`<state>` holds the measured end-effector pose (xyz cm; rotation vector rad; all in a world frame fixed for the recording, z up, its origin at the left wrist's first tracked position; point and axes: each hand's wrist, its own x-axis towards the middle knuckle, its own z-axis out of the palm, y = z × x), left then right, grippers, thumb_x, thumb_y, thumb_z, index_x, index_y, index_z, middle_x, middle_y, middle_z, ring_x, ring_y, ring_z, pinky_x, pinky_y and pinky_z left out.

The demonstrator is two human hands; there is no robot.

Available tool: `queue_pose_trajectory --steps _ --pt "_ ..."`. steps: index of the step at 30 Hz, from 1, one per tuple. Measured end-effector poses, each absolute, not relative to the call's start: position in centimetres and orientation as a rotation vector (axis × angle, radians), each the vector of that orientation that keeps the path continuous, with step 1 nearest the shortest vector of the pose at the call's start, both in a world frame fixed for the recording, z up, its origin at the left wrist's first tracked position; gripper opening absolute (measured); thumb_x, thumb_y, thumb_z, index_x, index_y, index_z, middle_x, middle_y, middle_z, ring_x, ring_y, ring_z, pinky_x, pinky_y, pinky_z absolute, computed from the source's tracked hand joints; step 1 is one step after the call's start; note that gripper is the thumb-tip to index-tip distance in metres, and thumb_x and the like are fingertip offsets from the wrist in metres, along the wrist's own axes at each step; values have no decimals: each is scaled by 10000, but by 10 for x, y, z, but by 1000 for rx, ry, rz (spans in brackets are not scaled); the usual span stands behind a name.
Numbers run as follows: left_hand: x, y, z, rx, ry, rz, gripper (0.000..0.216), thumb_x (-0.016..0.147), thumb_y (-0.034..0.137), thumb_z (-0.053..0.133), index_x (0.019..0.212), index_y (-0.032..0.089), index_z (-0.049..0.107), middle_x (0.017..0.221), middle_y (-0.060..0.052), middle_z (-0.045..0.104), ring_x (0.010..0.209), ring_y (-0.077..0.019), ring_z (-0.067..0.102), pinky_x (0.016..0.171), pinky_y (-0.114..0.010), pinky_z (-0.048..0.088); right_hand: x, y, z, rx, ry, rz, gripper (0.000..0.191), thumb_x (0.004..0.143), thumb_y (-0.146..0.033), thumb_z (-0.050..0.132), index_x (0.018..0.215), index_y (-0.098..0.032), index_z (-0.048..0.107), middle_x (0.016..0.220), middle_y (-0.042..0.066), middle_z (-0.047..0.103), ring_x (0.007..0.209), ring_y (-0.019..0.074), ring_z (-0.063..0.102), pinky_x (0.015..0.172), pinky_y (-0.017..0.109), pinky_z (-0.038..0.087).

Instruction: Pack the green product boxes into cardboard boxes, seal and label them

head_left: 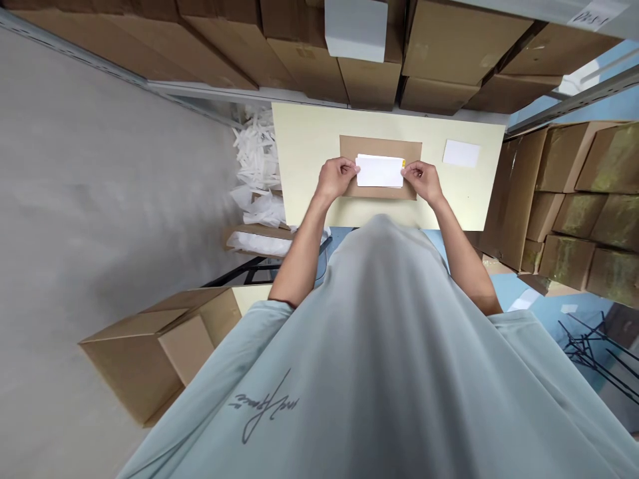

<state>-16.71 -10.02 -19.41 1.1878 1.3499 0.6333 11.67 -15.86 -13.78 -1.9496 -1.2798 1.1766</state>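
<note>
One head-worn camera supplies the only view. It faces forward and steeply down over the person's shirt (379,346), which fills the lower frame. The table (304,146) lies near, within the arms' reach, upper centre, where the left hand (337,176) and right hand (424,179) hold a white packet (380,171). Stacked cartons (449,40) border the top, and the floor (100,166) the left.

Pale grey-green short-sleeved T-shirt (379,346) with a dark handwritten signature print (264,406).

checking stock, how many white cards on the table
2. One white card is pinched between the left hand and right hand over the brown sheet; a second white card lies on the table right of it. More may be stacked under the held one.
</note>
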Motion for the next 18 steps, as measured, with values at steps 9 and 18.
queue_pose_trajectory --steps 9,18 --pt "-160 -102 -195 1131 1374 653 150 808 154 873 780 221 742 820 -34 737 786 -209 621 846 -344 524 117 -163 -139 -2003 -1333 1125 258 932 -445 826 825 -236 720 921 50 746 797 194 606 805 373 545" --pt "-159 -105 -187 1144 1404 648 150 817 138 851 768 227 740 820 -30 720 782 -212 585 857 -359 510 115 -163 -138 -2017 -1377 1085 246 958 -420 813 832 -234 711 917 40 716 811 195 599 823 361 543"
